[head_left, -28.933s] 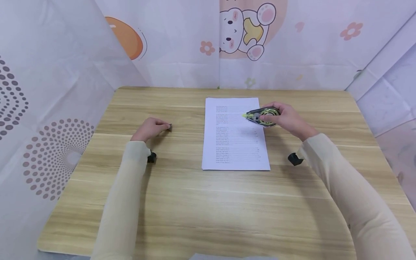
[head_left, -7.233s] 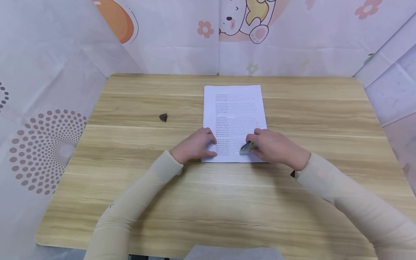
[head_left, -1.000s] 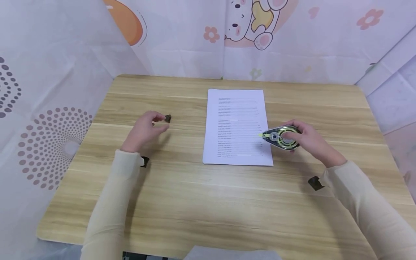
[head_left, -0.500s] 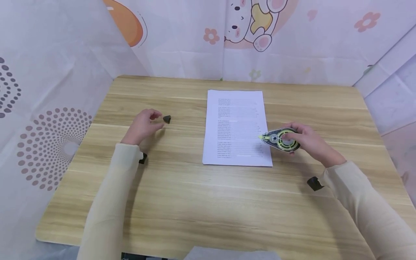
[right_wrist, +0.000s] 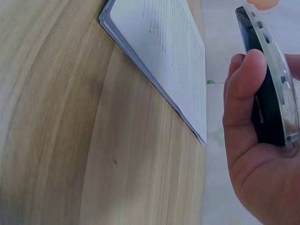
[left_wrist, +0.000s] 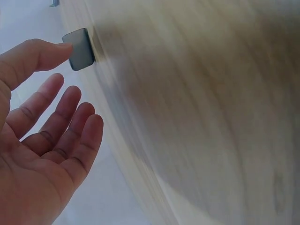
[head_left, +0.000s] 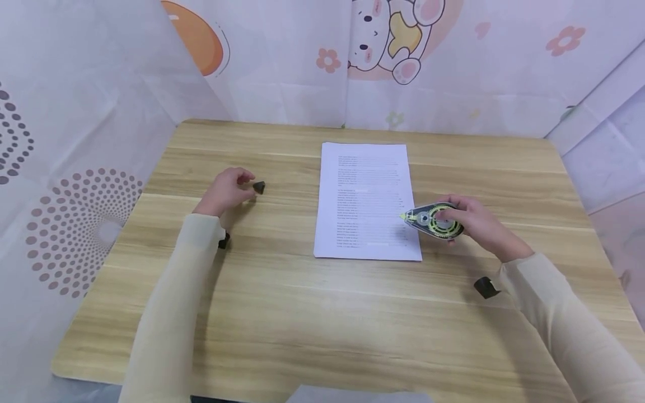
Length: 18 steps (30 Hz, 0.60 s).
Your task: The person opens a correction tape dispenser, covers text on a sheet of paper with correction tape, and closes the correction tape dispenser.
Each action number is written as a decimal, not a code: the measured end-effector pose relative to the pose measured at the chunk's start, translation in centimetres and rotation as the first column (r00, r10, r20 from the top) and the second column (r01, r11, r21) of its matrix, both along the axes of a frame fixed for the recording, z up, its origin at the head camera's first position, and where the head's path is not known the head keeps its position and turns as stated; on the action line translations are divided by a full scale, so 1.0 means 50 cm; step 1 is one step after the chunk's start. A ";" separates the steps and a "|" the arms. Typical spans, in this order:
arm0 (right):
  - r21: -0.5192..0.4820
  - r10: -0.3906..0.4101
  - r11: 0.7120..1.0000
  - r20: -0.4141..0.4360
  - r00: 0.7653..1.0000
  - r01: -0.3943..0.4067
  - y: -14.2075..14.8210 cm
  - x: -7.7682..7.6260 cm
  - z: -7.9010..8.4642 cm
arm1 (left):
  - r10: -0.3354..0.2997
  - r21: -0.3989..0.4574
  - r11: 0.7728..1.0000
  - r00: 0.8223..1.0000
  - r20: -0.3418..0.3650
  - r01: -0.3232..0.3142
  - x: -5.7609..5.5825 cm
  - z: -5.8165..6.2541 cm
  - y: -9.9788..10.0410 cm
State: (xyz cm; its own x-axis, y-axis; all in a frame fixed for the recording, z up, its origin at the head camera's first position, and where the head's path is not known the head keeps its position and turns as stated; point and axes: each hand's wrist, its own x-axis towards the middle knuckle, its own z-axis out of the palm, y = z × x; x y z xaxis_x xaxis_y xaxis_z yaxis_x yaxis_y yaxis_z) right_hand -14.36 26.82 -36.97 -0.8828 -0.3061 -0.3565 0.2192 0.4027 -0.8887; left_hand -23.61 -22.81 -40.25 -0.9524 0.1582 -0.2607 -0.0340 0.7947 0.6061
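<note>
My right hand grips a correction tape dispenser with a black and yellow-green body. Its yellow tip points left over the right edge of a stack of printed paper. White strips cover small parts of the text midway and low on the page. On the left of the table, my left hand is beside a small dark cap, thumb and fingers apart. In the left wrist view the thumb overlaps the cap; whether they touch, I cannot tell. In the right wrist view, the dispenser is seen edge-on.
The wooden table spreads around the paper on all sides. A printed curtain hangs behind its far edge. Black wrist camera mounts sit under both sleeves.
Two white strips have appeared on the page since the oldest frame. Both hands have left the paper, the right lifting the correction tape and the left reaching the cap, its fingers now nearer together.
</note>
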 end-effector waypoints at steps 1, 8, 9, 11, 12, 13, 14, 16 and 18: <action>0.000 0.000 1.000 0.001 1.000 0.000 0.000 0.000 0.000 | -0.002 0.002 1.000 1.000 0.003 0.002 -0.001 -0.001 0.001; -0.022 -0.005 1.000 0.012 1.000 0.005 0.003 0.001 -0.002 | -0.018 0.005 1.000 1.000 0.001 0.018 -0.009 -0.005 0.008; -0.025 -0.004 1.000 0.014 1.000 0.005 0.004 0.001 -0.003 | -0.021 0.004 1.000 1.000 0.002 0.021 -0.011 -0.006 0.008; -0.029 -0.005 1.000 0.020 1.000 0.006 0.005 0.001 -0.004 | -0.027 0.001 1.000 1.000 0.002 0.027 -0.012 -0.006 0.010; -0.028 -0.007 1.000 0.022 1.000 0.007 0.005 0.001 -0.005 | -0.029 0.000 1.000 1.000 0.005 0.029 -0.013 -0.005 0.010; -0.029 -0.007 1.000 0.024 1.000 0.008 0.005 0.001 -0.005 | -0.032 -0.001 0.999 0.999 0.008 0.032 -0.014 -0.005 0.011; -0.030 -0.009 1.000 0.026 1.000 0.010 0.005 0.001 -0.005 | -0.030 0.000 1.000 0.999 0.013 0.030 -0.014 -0.005 0.011; -0.033 -0.012 0.999 0.027 1.000 0.013 0.004 0.001 -0.006 | -0.032 0.001 0.999 0.999 0.024 0.032 -0.016 -0.005 0.011; -0.036 -0.015 0.999 0.028 0.999 0.016 0.003 0.001 -0.005 | -0.034 0.005 0.999 0.999 0.038 0.033 -0.019 -0.006 0.011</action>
